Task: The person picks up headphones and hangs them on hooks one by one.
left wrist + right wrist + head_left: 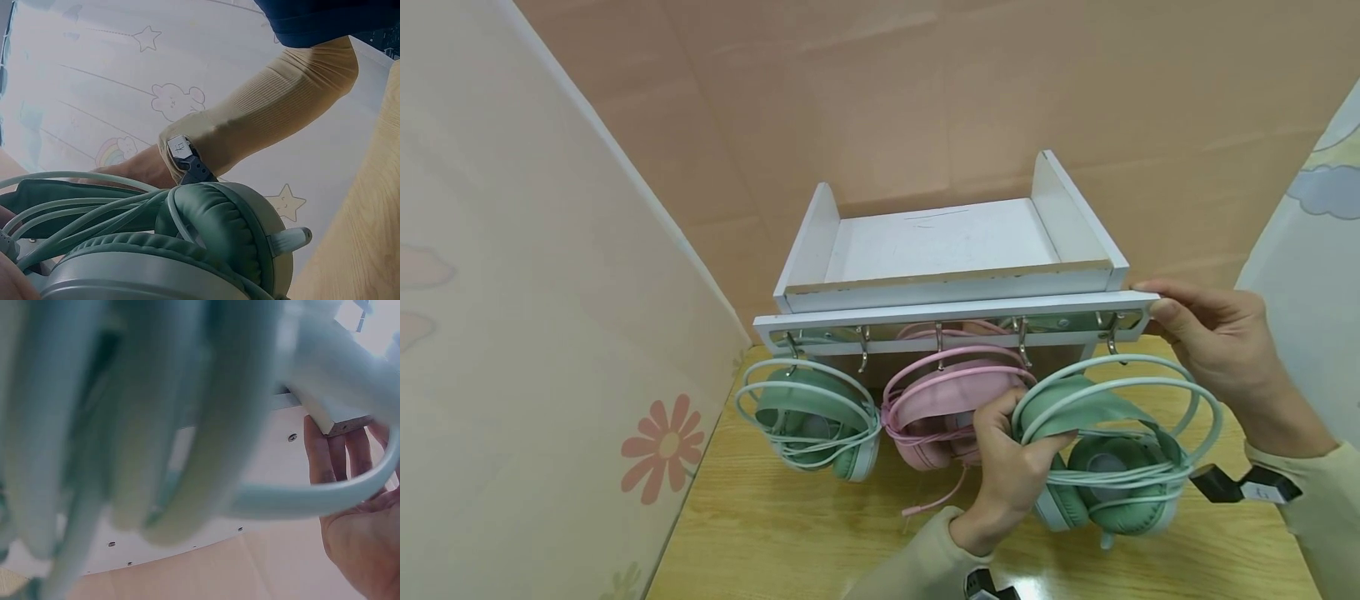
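Mint-green headphones point(1120, 483) are gripped at the left side of the headband by my left hand point(1011, 467). Their cable loops hang around the green ear cups point(215, 228), which fill the lower left wrist view. The band's top is close under the rightmost hook point(1112, 333); whether it hangs on that hook I cannot tell. My right hand point(1225, 350) pinches the right end of a white hook rail point(955, 307), thumb in front. In the right wrist view, blurred green cables partly cover the right hand point(369, 537), its fingers against the board's edge.
Pink headphones point(962, 396) hang mid-rail, and other green headphones point(820, 417) hang at the left end. A white shelf point(940, 242) with two side panels is above the rail. Below lies a wooden tabletop point(760, 533); a flower-patterned wall point(550, 333) closes the left side.
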